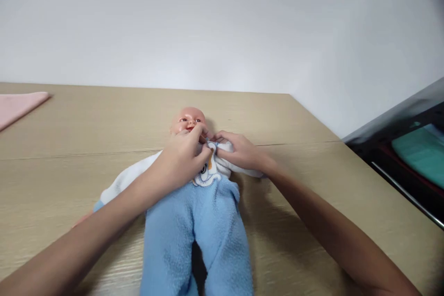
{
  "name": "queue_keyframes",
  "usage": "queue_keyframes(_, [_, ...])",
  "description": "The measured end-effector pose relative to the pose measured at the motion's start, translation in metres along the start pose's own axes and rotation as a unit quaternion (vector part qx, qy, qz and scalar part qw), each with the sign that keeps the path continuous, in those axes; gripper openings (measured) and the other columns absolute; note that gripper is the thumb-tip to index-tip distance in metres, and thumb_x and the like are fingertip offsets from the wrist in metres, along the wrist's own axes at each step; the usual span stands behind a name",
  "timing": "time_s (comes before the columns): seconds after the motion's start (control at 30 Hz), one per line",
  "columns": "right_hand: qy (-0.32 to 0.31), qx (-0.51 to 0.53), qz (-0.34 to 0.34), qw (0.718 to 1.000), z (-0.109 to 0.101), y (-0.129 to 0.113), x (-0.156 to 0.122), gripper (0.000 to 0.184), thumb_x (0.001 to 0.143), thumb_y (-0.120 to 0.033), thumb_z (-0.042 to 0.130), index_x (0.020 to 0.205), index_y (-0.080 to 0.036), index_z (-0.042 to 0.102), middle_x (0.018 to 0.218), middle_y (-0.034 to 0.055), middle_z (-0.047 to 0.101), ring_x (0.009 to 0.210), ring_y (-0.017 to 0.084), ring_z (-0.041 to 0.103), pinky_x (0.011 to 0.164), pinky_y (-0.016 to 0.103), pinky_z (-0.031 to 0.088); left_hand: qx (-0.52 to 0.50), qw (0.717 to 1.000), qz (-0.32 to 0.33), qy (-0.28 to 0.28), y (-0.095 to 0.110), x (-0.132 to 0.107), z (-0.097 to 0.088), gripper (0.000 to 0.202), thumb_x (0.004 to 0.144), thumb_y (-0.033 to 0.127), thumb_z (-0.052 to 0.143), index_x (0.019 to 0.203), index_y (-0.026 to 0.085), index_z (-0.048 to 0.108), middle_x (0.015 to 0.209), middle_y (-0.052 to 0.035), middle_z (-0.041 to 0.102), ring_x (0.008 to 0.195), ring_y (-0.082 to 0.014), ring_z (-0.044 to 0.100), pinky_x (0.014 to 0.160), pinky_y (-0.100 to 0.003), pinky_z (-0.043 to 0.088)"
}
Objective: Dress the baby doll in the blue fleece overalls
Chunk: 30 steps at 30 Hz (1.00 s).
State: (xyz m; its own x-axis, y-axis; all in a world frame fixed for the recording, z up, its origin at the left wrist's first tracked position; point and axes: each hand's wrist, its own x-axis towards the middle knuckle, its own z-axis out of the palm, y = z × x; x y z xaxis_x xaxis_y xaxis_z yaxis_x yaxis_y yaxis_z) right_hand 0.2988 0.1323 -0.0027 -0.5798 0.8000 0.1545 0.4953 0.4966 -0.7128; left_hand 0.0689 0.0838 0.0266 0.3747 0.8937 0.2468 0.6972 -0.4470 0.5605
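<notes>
A baby doll (189, 115) lies on its back on the wooden table, head toward the wall. It wears a blue and white fleece romper (197, 226) with an animal patch (206, 176) on the chest. My left hand (187, 150) is at the doll's neck and upper chest, fingers bent and pinched at the collar. From the other side my right hand (237, 149) grips the collar near the shoulder, thumb and fingertips together on the fabric. My fingers cover the romper's neckline, so any fastener there is hidden.
A folded pink cloth (21, 107) lies at the table's far left. The wooden table (86, 120) meets a white wall (208, 27) at the back. Beyond the right edge stands a dark object with a green item (421, 152) in it.
</notes>
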Motion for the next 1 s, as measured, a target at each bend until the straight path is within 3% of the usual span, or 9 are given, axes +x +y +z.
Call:
queue_keyframes(0.1, [0.030, 0.035, 0.041, 0.998, 0.009, 0.006, 0.004, 0.022, 0.104, -0.039, 0.067, 0.111, -0.023, 0.079, 0.114, 0.0040, 0.083, 0.111, 0.026, 0.075, 0.100, 0.037, 0.053, -0.034, 0.999, 0.013, 0.009, -0.003, 0.003, 0.001, 0.022, 0.104, 0.032, 0.051, 0.117, 0.020, 0.064, 0.108, -0.0115, 0.078, 0.108, -0.0337, 0.069, 0.099, -0.051, 0.052])
queue_keyframes(0.27, [0.005, 0.143, 0.093, 0.985, 0.001, 0.010, 0.007, 0.025, 0.105, -0.041, 0.060, 0.109, -0.027, 0.081, 0.120, 0.0039, 0.084, 0.121, 0.029, 0.073, 0.108, 0.041, 0.053, -0.059, 0.995, 0.043, 0.072, -0.006, 0.006, 0.003, 0.016, 0.106, 0.026, 0.051, 0.109, 0.021, 0.066, 0.107, -0.0114, 0.078, 0.111, -0.0326, 0.067, 0.105, -0.052, 0.049])
queue_keyframes(0.4, [-0.062, 0.271, 0.180, 0.943, -0.007, 0.013, 0.012, 0.021, 0.098, -0.035, 0.063, 0.106, -0.026, 0.080, 0.122, 0.0050, 0.084, 0.121, 0.030, 0.073, 0.110, 0.043, 0.056, 0.004, 0.994, 0.062, 0.088, -0.008, 0.006, 0.007, 0.011, 0.105, 0.020, 0.053, 0.106, 0.022, 0.064, 0.103, -0.0096, 0.077, 0.107, -0.0328, 0.066, 0.105, -0.053, 0.047])
queue_keyframes(0.5, [-0.094, 0.319, 0.206, 0.920, -0.011, 0.019, 0.012, 0.020, 0.097, -0.033, 0.064, 0.108, -0.025, 0.079, 0.125, 0.0058, 0.083, 0.122, 0.028, 0.073, 0.112, 0.040, 0.057, 0.028, 0.994, 0.066, 0.085, -0.009, 0.005, 0.011, 0.010, 0.105, 0.018, 0.055, 0.109, 0.021, 0.064, 0.104, -0.0093, 0.077, 0.106, -0.0325, 0.066, 0.103, -0.052, 0.048])
queue_keyframes(0.67, [-0.103, 0.218, 0.219, 0.945, -0.008, 0.030, 0.011, 0.024, 0.105, -0.033, 0.060, 0.116, -0.027, 0.080, 0.130, 0.0049, 0.083, 0.122, 0.027, 0.075, 0.109, 0.040, 0.059, 0.068, 0.994, 0.063, 0.066, -0.006, 0.003, 0.014, 0.013, 0.107, 0.017, 0.052, 0.111, 0.018, 0.064, 0.105, -0.0121, 0.076, 0.108, -0.0342, 0.065, 0.101, -0.050, 0.050])
queue_keyframes(0.73, [-0.084, 0.154, 0.183, 0.967, -0.005, 0.032, 0.011, 0.025, 0.108, -0.032, 0.055, 0.116, -0.026, 0.079, 0.131, 0.0051, 0.083, 0.124, 0.026, 0.074, 0.112, 0.041, 0.057, 0.101, 0.991, 0.070, 0.059, -0.005, 0.001, 0.015, 0.017, 0.109, 0.016, 0.048, 0.114, 0.018, 0.064, 0.112, -0.0140, 0.078, 0.114, -0.0354, 0.066, 0.104, -0.051, 0.051])
queue_keyframes(0.87, [0.011, -0.001, 0.088, 0.996, 0.003, 0.022, 0.008, 0.024, 0.112, -0.029, 0.050, 0.107, -0.023, 0.073, 0.117, 0.0082, 0.080, 0.115, 0.027, 0.071, 0.109, 0.044, 0.052, 0.221, 0.969, 0.091, 0.062, -0.006, -0.002, 0.018, 0.023, 0.110, 0.015, 0.045, 0.114, 0.021, 0.067, 0.118, -0.0157, 0.079, 0.119, -0.0394, 0.066, 0.110, -0.056, 0.048])
queue_keyframes(1.0, [0.178, -0.141, -0.029, 0.974, 0.008, -0.012, -0.016, 0.017, 0.113, -0.030, 0.053, 0.110, -0.022, 0.068, 0.111, 0.0100, 0.075, 0.108, 0.028, 0.068, 0.102, 0.043, 0.049, 0.273, 0.953, 0.112, 0.067, -0.004, -0.004, 0.016, 0.027, 0.111, 0.016, 0.044, 0.120, 0.020, 0.068, 0.119, -0.0161, 0.077, 0.117, -0.0398, 0.064, 0.111, -0.058, 0.046])
